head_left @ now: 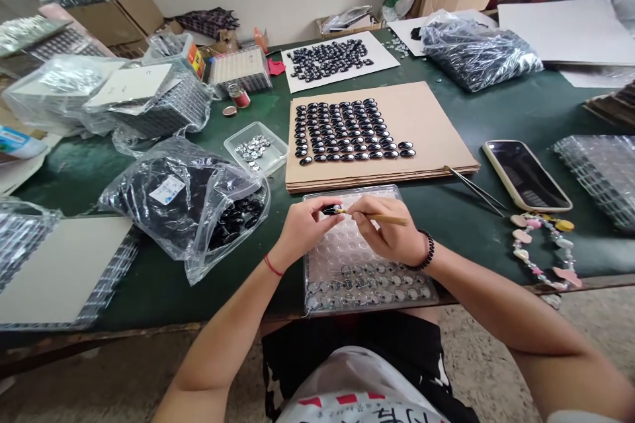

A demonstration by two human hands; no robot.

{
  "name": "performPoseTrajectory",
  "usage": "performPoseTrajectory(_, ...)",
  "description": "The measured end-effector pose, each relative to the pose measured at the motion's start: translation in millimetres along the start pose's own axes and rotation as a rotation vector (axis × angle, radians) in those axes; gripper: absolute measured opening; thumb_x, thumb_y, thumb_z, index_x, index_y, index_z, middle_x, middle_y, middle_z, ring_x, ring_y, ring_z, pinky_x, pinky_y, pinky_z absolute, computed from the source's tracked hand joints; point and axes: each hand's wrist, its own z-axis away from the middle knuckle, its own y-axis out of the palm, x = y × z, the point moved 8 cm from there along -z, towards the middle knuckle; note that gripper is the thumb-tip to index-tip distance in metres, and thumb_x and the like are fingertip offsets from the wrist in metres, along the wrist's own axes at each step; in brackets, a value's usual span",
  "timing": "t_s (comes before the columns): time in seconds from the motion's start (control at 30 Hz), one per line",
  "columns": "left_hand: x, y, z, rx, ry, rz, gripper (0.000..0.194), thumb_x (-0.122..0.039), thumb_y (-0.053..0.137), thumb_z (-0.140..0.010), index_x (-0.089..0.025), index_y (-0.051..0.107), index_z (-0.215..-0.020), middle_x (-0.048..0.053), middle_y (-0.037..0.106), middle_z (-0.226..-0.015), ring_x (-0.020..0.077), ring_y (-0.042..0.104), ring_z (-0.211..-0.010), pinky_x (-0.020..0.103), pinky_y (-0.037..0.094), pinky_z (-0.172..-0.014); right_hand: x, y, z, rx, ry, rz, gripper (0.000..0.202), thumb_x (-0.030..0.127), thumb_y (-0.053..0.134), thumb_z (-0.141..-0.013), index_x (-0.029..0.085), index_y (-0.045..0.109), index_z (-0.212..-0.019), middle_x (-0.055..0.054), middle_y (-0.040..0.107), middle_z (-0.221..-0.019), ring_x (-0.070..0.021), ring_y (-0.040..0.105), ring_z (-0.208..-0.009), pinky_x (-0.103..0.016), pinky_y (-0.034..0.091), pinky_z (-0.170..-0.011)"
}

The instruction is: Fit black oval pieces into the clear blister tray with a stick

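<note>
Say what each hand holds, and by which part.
Left hand: a small black piece, seemingly by its edges. Right hand: a thin tan stick, near the tip, its other end jutting free.

Left hand [303, 225] bare, thin red cord [272, 266] round the wrist, 7 o'clock; right hand [389, 228] bare, black coiled band [426, 251] round the wrist, 4 o'clock. Pale grey-white shirt [354, 377] at 6 o'clock, red blocks [347, 399] and black characters [387, 416] printed on it, cut off by frame edge. Black shorts [288, 350] with white patches, 6 o'clock, just past the shirt; pale sleeve [578, 416] edge, 4 o'clock.
</note>
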Motion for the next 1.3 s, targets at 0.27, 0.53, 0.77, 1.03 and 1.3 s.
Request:
performPoseTrajectory(0.27,-3.1,-0.6,1.0,0.004,-0.008,0.007,0.031,-0.038,0.061,-0.071,-0.018,0.067,-0.094,-0.003,0.049,-0.052,0.0074,0.03,-0.045,0.02,0.027,-0.045,-0.2,4.4,-0.1,0.044,-0.009,0.029,0.011,0.018,0.037,-0.086,0.018,0.048,-0.085,-0.001,0.055,-0.068,-0.0115,0.049,-0.058,-0.024,0.037,-0.055)
performPoseTrajectory(0.53,0.2,0.8,1.5,0.01,-0.043,0.015,0.032,-0.033,0.058,-0.072,-0.017,0.065,-0.098,-0.005,0.042,-0.046,0.0073,0.029,-0.043,0.02,0.025,-0.043,-1.5,10.3,-2.0,0.126,-0.004,0.106,0.012,0.019,0.036,-0.087,0.017,0.048,-0.086,-0.002,0.055,-0.071,-0.0115,0.048,-0.059,-0.024,0.036,-0.055)
performPoseTrajectory(0.77,1.0,1.7,2.6,-0.017,-0.049,0.055,0.028,-0.032,0.047,-0.081,-0.016,0.064,-0.096,0.002,0.065,-0.074,0.0076,0.043,-0.047,0.019,0.034,-0.046,-0.7,14.5,0.7,0.152,-0.014,0.097,0.016,0.024,0.035,-0.09,0.016,0.049,-0.09,-0.005,0.057,-0.078,-0.0133,0.05,-0.064,-0.025,0.036,-0.056)
performPoseTrajectory(1.03,-6.2,4.9,4.9,0.017,0.01,0.197,0.022,-0.031,0.048,-0.082,-0.015,0.06,-0.091,0.006,0.063,-0.08,0.0131,0.059,-0.066,0.02,0.041,-0.053,-53.9,22.0,1.9,-0.004,0.626,-0.944,0.031,0.04,0.031,-0.089,0.018,0.042,-0.07,0.002,0.048,-0.058,-0.0082,0.046,-0.041,-0.022,0.037,-0.041)
performPoseTrajectory(1.3,-9.3,1.8,6.4,-0.027,0.041,0.181,0.017,-0.025,0.042,-0.085,-0.016,0.055,-0.09,0.001,0.053,-0.069,0.0094,0.049,-0.06,0.019,0.038,-0.056,-50.4,27.4,0.2,0.034,0.575,-0.71,0.011,0.027,0.051,-0.081,0.016,0.052,-0.081,0.001,0.052,-0.07,-0.0082,0.047,-0.057,-0.02,0.036,-0.049)
